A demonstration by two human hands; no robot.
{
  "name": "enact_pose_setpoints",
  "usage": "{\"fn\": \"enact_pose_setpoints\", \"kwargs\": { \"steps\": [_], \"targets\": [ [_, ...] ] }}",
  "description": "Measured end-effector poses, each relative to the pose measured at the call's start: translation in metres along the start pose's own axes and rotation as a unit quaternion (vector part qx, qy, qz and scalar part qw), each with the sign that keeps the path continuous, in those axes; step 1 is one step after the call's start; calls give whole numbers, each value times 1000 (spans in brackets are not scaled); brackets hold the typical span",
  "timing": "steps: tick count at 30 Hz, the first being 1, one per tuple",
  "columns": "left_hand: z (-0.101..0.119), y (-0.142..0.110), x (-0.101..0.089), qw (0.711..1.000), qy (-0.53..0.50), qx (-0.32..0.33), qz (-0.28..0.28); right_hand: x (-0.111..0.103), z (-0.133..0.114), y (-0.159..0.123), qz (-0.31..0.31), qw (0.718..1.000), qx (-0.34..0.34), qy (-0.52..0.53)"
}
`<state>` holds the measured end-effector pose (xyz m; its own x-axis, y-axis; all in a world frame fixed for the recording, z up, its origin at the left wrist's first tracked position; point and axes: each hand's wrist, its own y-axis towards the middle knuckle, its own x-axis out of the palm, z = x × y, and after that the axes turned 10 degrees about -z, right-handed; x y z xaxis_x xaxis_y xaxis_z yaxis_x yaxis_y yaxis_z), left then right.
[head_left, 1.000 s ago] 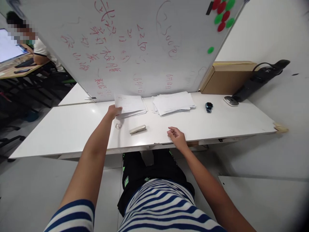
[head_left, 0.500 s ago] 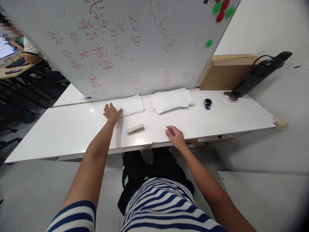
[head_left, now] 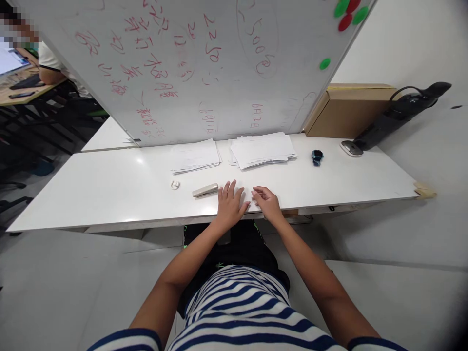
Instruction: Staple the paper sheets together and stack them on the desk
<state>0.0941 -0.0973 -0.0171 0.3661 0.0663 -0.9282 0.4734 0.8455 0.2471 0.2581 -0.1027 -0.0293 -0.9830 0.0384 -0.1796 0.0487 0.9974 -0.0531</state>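
My left hand rests at the table's front edge, fingers spread and nothing in its grasp. Its fingertips are right beside the end of a beige stapler. My right hand is close by on the right, loosely curled with a gap between thumb and fingers, and I see nothing in it. Behind the hands lie two piles of white paper: a neat stack on the left and a more uneven stack on the right. A small white coiled item sits left of the stapler.
A whiteboard with red writing stands behind the white table. On the right are a smartwatch, a computer mouse, a leaning black bottle and a cardboard box. Another person's arm shows far left.
My left hand has left the left paper stack and come right and nearer, beside the stapler and my right hand. The right hand stays almost in place. The view has shifted slightly.
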Motion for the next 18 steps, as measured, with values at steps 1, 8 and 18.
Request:
{"fn": "enact_pose_setpoints", "kwargs": {
  "steps": [1, 8, 18],
  "targets": [
    [0, -1, 4, 1000, 0, 4, -1, -3, -4, 4, 7, 1000, 15, -3],
    [-3, -2, 10, 999, 16, 30, 1, -14, -37, 86, 89, 949, -102, -284],
    [-4, -4, 13, 999, 39, 30, 7, 4, -11, 135, 80, 861, 20, -503]
  ]
}}
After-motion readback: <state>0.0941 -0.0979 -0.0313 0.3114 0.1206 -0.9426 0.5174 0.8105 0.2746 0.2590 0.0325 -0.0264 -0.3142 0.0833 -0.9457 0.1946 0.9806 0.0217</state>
